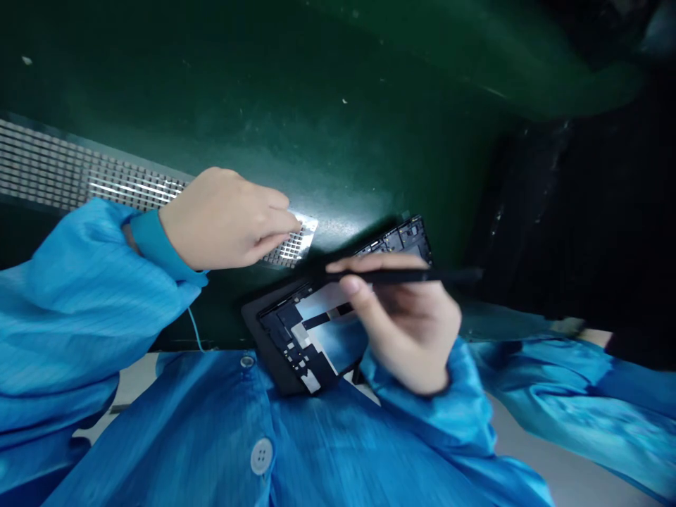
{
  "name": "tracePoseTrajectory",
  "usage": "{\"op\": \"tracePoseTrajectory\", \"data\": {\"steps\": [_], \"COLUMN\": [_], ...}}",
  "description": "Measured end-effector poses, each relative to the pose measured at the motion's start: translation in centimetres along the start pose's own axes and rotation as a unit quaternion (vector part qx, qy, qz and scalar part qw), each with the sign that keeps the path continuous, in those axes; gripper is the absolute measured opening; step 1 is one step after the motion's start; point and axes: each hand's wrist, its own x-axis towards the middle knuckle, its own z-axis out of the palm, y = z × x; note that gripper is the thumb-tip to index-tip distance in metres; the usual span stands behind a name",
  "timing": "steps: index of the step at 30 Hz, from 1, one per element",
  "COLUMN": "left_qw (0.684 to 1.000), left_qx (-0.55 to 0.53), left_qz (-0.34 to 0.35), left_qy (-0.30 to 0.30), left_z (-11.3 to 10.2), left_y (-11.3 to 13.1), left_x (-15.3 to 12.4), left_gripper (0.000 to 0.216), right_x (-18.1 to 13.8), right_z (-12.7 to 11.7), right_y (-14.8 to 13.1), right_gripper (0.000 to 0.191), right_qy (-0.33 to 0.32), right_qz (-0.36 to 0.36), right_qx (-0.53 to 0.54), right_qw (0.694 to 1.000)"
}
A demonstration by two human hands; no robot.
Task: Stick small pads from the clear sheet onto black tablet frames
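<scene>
My left hand [232, 220] is closed in a pinch over the right end of a long clear sheet [47, 165] set with rows of small grey pieces. Whatever lies between its fingertips is hidden. A blue-green band circles that wrist. In my right hand [406, 317], a slim black pen-like tool [401, 275] lies almost level, gripped between thumb and fingers; its exact kind is unclear. Beneath this hand is an opened tablet-like device [296, 331], tilted at the table's near edge, with dark circuitry and silvery panels inside. The hand covers part of it.
The green tabletop [296, 91] carries a few tiny pale scraps. A dark bulky shape [570, 218] occupies the right side. Another person's blue sleeve [581, 394] shows at the lower right. A thin blue cord [196, 329] hangs below my left wrist.
</scene>
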Motion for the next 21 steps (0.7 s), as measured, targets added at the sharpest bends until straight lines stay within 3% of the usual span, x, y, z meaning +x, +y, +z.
{"op": "tracePoseTrajectory", "data": {"steps": [4,7,13,18,21], "left_qw": [1.0,1.0,1.0,0.999,0.999], "left_qx": [0.007,0.01,0.012,-0.045,-0.033], "left_qz": [0.014,0.014,0.003,-0.006,-0.007], "left_qy": [-0.012,-0.015,-0.022,-0.001,0.0], "left_z": [-0.3,-0.3,-0.3,-0.2,-0.1], "left_y": [-0.4,-0.5,-0.3,-0.5,-0.5], "left_x": [-0.1,0.0,0.0,-0.1,-0.1], "left_gripper": [0.049,0.049,0.049,0.044,0.043], "right_x": [6.0,8.0,7.3,8.0,7.1], "right_z": [-1.5,-1.3,-0.5,-0.7,-1.1], "right_y": [1.3,2.1,2.3,2.1,1.6], "right_gripper": [0.016,0.024,0.026,0.024,0.023], "right_qy": [-0.081,-0.137,-0.115,-0.133,-0.12], "right_qz": [-0.024,-0.019,-0.009,-0.022,0.004], "right_qx": [-0.018,-0.027,-0.006,-0.055,0.001], "right_qw": [0.996,0.99,0.993,0.989,0.993]}}
